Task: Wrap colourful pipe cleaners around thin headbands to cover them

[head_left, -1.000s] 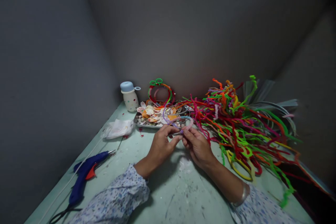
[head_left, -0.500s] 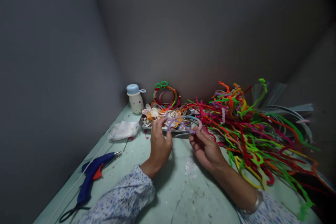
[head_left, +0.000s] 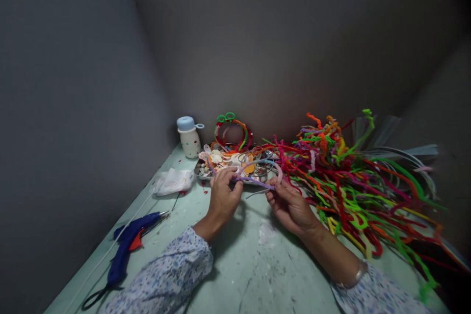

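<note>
Left hand (head_left: 223, 197) and right hand (head_left: 290, 206), grips narrow, pinching thin purple fuzzy strand (head_left: 254, 181) between them; curved pastel fuzzy-wrapped band (head_left: 280, 172) at right grip; rectangular metal tray (head_left: 200, 177) beyond grips

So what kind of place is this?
Probably a craft table: there's a blue glue gun with a red trigger, a big pile of colorful fuzzy pipe cleaners and a metal tray of shells.

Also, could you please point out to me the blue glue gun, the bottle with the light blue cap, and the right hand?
Blue glue gun (head_left: 121, 257): head view, on its handle.
Bottle (head_left: 190, 143): head view, on its white body.
Right hand (head_left: 293, 210): head view, on the middle of the hand.
</note>
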A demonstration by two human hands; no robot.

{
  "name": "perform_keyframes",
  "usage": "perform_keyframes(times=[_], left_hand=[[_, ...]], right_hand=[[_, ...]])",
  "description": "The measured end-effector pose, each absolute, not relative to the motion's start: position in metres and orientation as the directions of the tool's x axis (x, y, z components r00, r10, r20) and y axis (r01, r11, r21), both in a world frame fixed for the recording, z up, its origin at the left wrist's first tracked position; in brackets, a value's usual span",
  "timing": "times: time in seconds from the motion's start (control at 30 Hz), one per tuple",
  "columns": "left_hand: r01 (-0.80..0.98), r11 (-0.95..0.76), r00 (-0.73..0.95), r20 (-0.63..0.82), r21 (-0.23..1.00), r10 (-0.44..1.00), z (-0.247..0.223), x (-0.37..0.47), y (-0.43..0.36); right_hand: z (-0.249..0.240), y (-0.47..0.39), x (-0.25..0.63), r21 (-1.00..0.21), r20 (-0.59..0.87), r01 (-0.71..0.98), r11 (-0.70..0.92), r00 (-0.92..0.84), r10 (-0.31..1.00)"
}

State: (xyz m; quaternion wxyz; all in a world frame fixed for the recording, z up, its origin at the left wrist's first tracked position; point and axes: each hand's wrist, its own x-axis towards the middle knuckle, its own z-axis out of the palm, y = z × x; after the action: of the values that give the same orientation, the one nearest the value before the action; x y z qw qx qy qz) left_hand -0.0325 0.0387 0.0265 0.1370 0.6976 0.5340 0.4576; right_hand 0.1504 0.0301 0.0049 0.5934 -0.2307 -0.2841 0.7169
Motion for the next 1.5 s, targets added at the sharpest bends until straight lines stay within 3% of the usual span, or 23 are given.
perform_keyframes(times=[0.2,0.4,0.67,0.87,1.13,1.33,1.4,1.5], left_hand=[[0.625,-0.465,-0.051,0.627,0.627,0.777,0.033,-0.027,0.030],[0.587,-0.415,-0.055,0.546,0.695,0.836,0.028,-0.024,0.028],[0.716,-0.445,0.012,0.627,0.539,0.779,0.029,-0.024,0.023],[0.704,-0.480,-0.011,0.684,0.523,0.729,0.030,-0.021,0.022],[0.446,-0.614,0.076,0.656,0.651,0.751,0.029,-0.013,0.013],[0.087,-0.424,0.093,0.417,0.901,0.904,0.024,-0.007,0.011],[0.056,-0.414,0.067,0.410,0.909,0.910,0.024,-0.006,0.011],[0.147,-0.469,0.035,0.469,0.871,0.883,0.028,-0.006,0.010]], right_hand=[[0.002,0.039,0.152,-0.638,-0.055,-0.766,-0.074,-0.050,0.997],[0.006,0.037,0.151,-0.584,-0.099,-0.806,-0.102,-0.054,0.994],[0.004,0.039,0.151,-0.549,-0.094,-0.830,-0.101,-0.059,0.994],[0.006,0.037,0.151,-0.595,-0.068,-0.798,-0.096,-0.069,0.995],[0.005,0.033,0.148,-0.601,-0.048,-0.790,-0.124,-0.119,0.992],[0.006,0.027,0.142,-0.607,-0.007,-0.783,-0.138,-0.168,0.986],[0.006,0.026,0.139,-0.619,0.008,-0.773,-0.140,-0.185,0.983],[0.004,0.023,0.136,-0.640,0.018,-0.753,-0.151,-0.211,0.977]])
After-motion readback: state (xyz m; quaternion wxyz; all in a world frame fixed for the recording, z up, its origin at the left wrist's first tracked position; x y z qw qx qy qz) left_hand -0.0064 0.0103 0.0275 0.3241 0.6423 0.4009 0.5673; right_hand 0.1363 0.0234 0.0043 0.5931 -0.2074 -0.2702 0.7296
